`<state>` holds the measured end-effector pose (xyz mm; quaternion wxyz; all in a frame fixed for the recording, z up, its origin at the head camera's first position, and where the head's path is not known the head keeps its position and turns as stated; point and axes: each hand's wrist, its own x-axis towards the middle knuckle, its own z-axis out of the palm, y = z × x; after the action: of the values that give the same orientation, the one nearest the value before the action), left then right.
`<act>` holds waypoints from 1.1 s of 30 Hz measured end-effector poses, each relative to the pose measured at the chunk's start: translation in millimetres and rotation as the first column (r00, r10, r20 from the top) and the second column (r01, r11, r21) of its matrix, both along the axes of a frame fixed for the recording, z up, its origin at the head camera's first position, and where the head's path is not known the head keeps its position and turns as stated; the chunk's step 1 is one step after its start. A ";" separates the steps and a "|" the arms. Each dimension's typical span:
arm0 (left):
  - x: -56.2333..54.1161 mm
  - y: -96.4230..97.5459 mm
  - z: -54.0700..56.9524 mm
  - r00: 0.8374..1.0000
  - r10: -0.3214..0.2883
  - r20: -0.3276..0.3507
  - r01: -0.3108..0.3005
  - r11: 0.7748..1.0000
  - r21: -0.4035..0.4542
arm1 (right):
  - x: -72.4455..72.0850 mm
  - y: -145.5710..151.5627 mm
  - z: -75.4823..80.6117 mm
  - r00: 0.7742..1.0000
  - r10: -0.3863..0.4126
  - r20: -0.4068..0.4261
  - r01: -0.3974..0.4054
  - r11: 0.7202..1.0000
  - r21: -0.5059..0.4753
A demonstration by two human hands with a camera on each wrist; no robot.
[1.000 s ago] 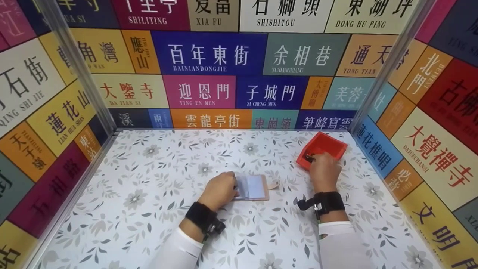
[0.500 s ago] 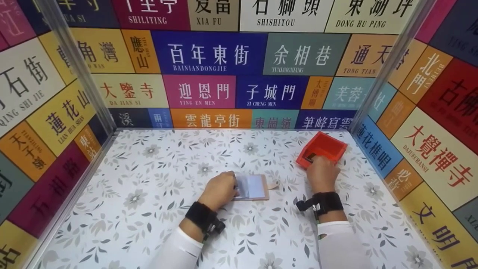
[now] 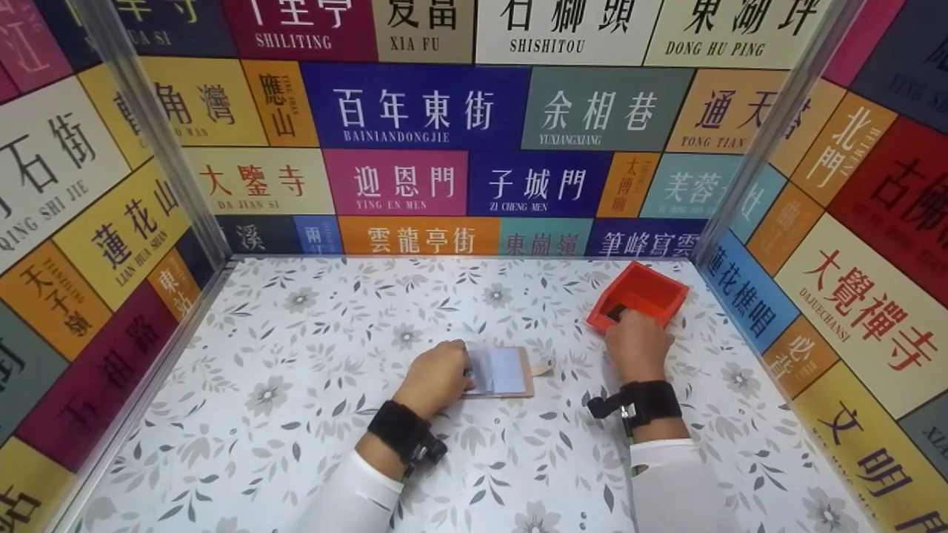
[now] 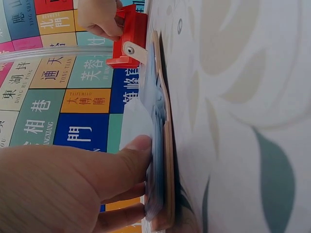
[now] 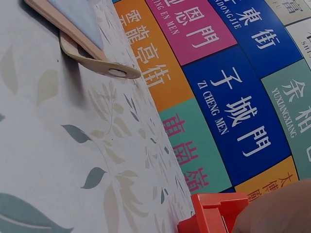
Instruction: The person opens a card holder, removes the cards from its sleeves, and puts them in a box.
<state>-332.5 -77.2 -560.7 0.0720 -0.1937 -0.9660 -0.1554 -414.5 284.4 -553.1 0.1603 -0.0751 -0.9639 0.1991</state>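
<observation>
A small tan card holder lies opened out on the table, its clear plastic sleeves showing and a snap strap sticking out to the right. My left hand pinches the sleeves at their left side; in the left wrist view the thumb lies against them, fingers below. My right hand reaches over the near edge of a red plastic box with its fingertips down inside. Beside those fingertips a dark flat item shows; I cannot tell whether they grip it.
The table has a white cover with grey flowers and leaves. Panels with colourful place-name signs enclose it at the back and both sides, joined by metal corner posts. The red box stands near the back right corner.
My right hand has shifted slightly left and toward me at the box, and the dark item's visible part has changed. The left hand and card holder stay put.
</observation>
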 end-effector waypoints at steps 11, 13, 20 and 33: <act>-0.5 0.9 -0.7 1.000 0.002 -0.008 -0.002 1.000 0.000 | 1.9 -3.8 2.8 0.999 0.019 0.041 -0.020 1.000 0.019; -0.5 0.9 -0.4 1.000 -0.002 -0.008 0.002 1.000 -0.001 | 1.3 -3.9 4.2 0.999 0.027 0.040 -0.027 1.000 0.008; 0.7 0.9 -0.8 1.000 0.010 -0.001 -0.010 1.000 0.002 | 3.7 -10.7 13.3 0.998 0.061 0.021 -0.060 0.997 -0.042; 0.1 2.0 0.9 1.000 0.016 0.003 -0.016 1.000 -0.003 | 22.4 -95.0 21.4 0.914 0.403 0.050 -0.388 0.903 -0.186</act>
<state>-332.4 -75.2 -559.8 0.0716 -0.1859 -0.9678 -0.1536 -392.1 189.4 -531.7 0.0671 0.0997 -0.9442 0.3066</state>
